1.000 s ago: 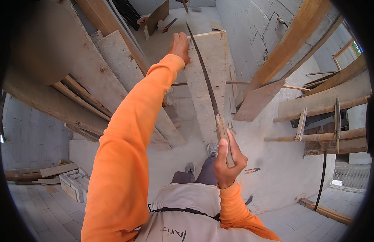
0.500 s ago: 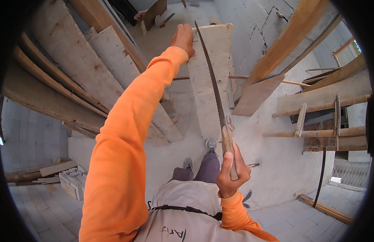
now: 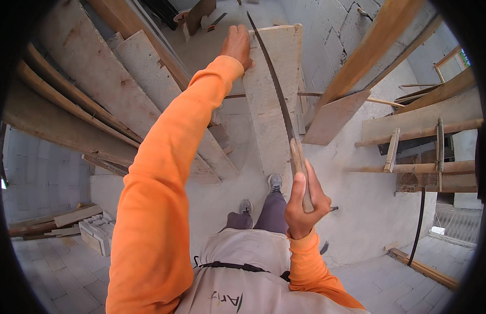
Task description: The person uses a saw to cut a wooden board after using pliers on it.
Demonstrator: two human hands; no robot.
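Saw (image 3: 277, 89) in right hand (image 3: 304, 201), left hand (image 3: 238, 44) steadying board (image 3: 269, 104).

No packages, labels, signs or screens visible.

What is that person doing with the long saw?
A person in an orange top is standing over a pale plank that leans upright in front of them. Their left hand grips the top edge of the plank. Their right hand is wrapped around the wooden handle of a long, thin saw, whose blade lies against the face of the plank, up to its top. More planks lean against the walls around them, and the person's shoes show on the pale floor below.
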